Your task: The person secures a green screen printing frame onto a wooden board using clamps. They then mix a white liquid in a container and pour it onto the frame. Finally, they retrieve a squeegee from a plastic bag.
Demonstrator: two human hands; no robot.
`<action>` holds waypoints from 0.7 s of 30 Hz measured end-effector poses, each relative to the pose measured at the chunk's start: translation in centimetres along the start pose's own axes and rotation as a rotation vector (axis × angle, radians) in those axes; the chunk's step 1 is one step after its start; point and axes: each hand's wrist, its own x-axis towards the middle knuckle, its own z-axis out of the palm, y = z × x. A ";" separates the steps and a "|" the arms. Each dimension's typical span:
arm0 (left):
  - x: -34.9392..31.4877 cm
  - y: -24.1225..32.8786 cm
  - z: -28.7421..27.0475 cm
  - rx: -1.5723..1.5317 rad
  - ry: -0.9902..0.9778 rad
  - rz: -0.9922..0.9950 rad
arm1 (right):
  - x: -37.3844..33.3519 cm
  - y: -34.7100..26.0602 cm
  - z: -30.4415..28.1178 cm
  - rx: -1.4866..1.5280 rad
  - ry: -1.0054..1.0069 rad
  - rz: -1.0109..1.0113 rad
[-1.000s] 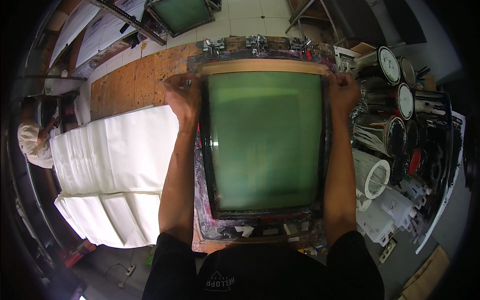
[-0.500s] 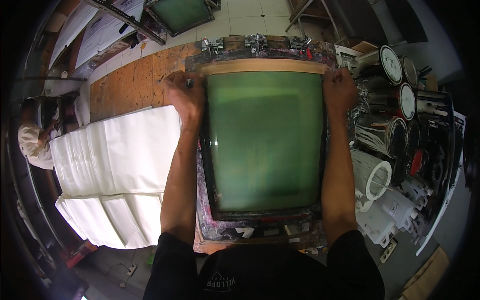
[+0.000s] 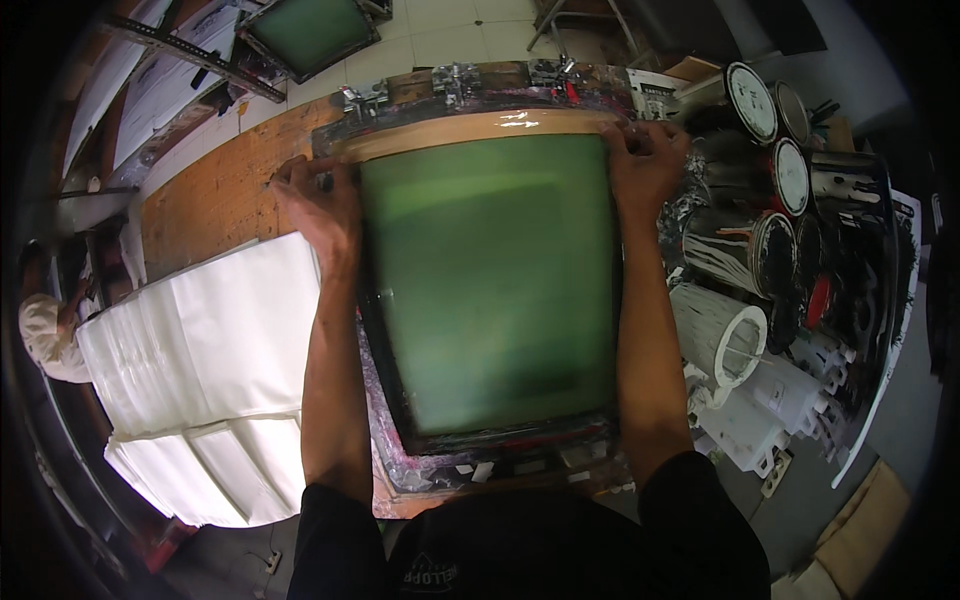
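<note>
A silk-screen printing frame (image 3: 490, 290) with green mesh and dark edges lies flat before me. A strip of brown packing tape (image 3: 480, 132) spans its far edge, with a bright glare toward the right. My left hand (image 3: 318, 205) is at the frame's far left corner, its fingers pinched at the tape's left end. At the far right corner my right hand (image 3: 645, 165) has curled fingers at the tape's other end. The fingertips are partly hidden and a little blurred. Metal hinge clamps (image 3: 455, 88) stand in a row just beyond the tape.
White sheets (image 3: 220, 330) lie stacked at the left by an orange-brown wooden board (image 3: 215, 190). Paint-smeared cans (image 3: 735, 250) and white plastic containers (image 3: 745, 425) crowd the right. A second green screen (image 3: 310, 35) lies at the far left. Another person (image 3: 50, 335) is at the left edge.
The whole view has shifted left and tilted slightly. Both hands stay at the tape's ends. A glare now shows on the tape's right part.
</note>
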 end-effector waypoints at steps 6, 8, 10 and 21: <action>0.2 1.1 -1.5 -0.098 -0.052 -0.143 | 0.9 0.7 -1.8 0.082 -0.224 0.160; 0.4 0.8 -2.1 -0.101 -0.084 -0.177 | 1.2 0.7 -2.6 0.070 -0.295 0.251; 0.6 0.0 -2.8 -0.104 -0.139 -0.209 | 1.5 -0.7 -3.8 0.016 -0.369 0.341; 1.7 -0.7 -3.1 -0.191 -0.192 -0.260 | 5.4 -1.8 -3.4 -0.112 -0.439 0.190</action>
